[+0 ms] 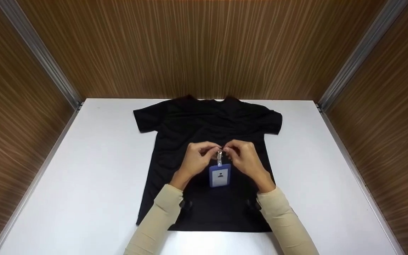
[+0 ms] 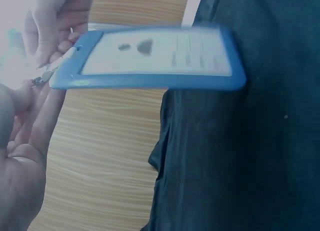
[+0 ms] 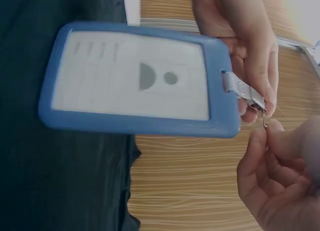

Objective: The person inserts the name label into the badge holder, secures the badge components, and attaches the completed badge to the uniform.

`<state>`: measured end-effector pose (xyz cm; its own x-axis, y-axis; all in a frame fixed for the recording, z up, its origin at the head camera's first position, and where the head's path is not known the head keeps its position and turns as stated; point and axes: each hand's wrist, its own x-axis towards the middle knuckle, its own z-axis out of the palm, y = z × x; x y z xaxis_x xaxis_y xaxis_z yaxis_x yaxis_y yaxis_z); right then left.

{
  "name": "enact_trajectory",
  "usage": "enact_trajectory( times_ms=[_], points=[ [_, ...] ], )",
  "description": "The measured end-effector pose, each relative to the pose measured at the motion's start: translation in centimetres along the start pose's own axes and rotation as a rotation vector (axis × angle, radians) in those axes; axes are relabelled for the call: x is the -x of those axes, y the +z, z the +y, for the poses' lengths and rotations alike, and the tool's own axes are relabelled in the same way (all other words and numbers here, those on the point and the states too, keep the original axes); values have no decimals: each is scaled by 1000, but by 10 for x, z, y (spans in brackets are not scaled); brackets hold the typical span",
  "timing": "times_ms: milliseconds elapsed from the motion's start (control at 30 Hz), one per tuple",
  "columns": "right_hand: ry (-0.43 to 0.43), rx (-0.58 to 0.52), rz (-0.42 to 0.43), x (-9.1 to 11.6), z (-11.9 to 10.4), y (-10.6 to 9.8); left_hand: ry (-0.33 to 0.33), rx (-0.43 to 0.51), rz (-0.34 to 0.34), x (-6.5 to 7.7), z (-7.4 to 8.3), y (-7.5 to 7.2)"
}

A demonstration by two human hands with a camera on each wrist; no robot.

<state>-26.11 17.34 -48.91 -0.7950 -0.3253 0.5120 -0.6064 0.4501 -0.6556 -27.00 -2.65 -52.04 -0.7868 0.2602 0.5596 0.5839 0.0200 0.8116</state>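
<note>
A blue-framed badge holder [image 1: 220, 176] with a white card hangs upright from a short clear strap [image 3: 236, 84] between my hands. At the top of the strap is a small metal clip [image 1: 219, 154]. My left hand [image 1: 197, 160] pinches the clip between thumb and fingers, as the right wrist view shows. Fingertips almost meeting it, my right hand [image 1: 246, 159] pinches a thin bent metal piece [image 3: 265, 122] at the clip's end. Under both hands a black short-sleeved T-shirt [image 1: 197, 124] lies spread out, collar toward the back.
The shirt lies on a white table [image 1: 94, 170]. Brown wood-grain panels [image 1: 204, 49] wall the table at the back and both sides, with metal profiles [image 1: 41, 53] in the corners. A dark wrist camera [image 1: 186, 204] sits by the left sleeve cuff.
</note>
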Motion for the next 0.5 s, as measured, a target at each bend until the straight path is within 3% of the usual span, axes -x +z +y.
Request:
enact_trajectory(
  times_ms=[100,267,400,500],
  points=[
    [67,-48,-2,-11,12,2,-52,-17,41,-14,-9,0],
    [268,-116,-38,-38,41,-1,-181,1,74,-42,-29,0],
    [423,-80,1,-63,73,-6,-285,20,81,-66,-47,-3],
    [503,9,52,-79,99,-9,-336,15,75,-82,-61,-5]
  ],
)
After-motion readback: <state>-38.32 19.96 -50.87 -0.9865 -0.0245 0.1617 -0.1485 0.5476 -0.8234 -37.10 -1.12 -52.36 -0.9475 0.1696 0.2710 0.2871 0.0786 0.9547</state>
